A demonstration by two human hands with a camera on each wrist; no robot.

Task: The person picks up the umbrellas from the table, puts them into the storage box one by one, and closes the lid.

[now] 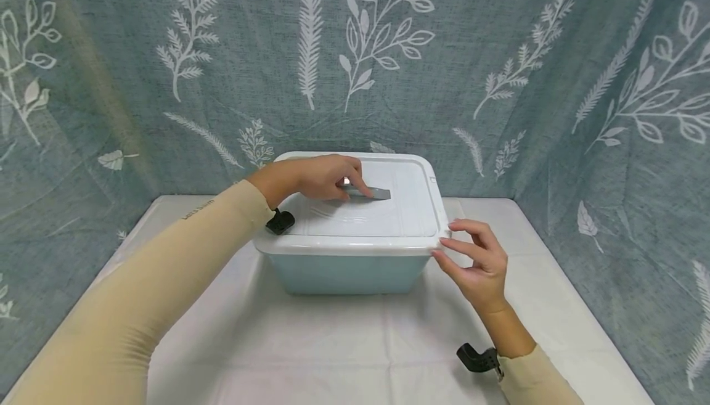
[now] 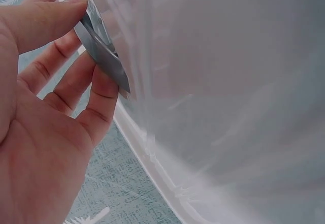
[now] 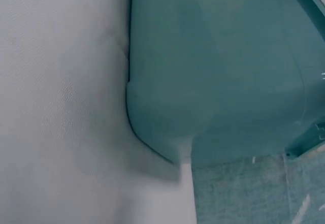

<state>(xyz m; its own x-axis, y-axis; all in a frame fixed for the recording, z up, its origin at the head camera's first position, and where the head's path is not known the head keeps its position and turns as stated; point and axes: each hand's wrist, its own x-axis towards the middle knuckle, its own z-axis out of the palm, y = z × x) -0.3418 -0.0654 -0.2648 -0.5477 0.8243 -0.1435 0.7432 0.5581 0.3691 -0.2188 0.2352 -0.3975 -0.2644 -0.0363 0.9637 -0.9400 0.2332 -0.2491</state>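
Observation:
A pale teal storage box (image 1: pixel 346 274) with a white lid (image 1: pixel 383 223) stands on the table in the head view. My left hand (image 1: pixel 327 177) reaches over the lid and grips its grey handle (image 1: pixel 379 193). Up close in the left wrist view, thumb and fingers of the left hand (image 2: pixel 51 97) pinch the grey handle (image 2: pixel 104 56). At the lid's front right corner, my right hand (image 1: pixel 477 263) touches the rim with its fingertips, fingers spread. The right wrist view shows the box's side wall (image 3: pixel 213 82), but not the hand. What the box contains is hidden.
A white cloth covers the table (image 1: pixel 310 349). Grey-teal curtains (image 1: pixel 249 41) with white leaf prints hang behind and along both sides. Black wrist cameras (image 1: pixel 478 357) sit on both wrists, the left one just over the lid.

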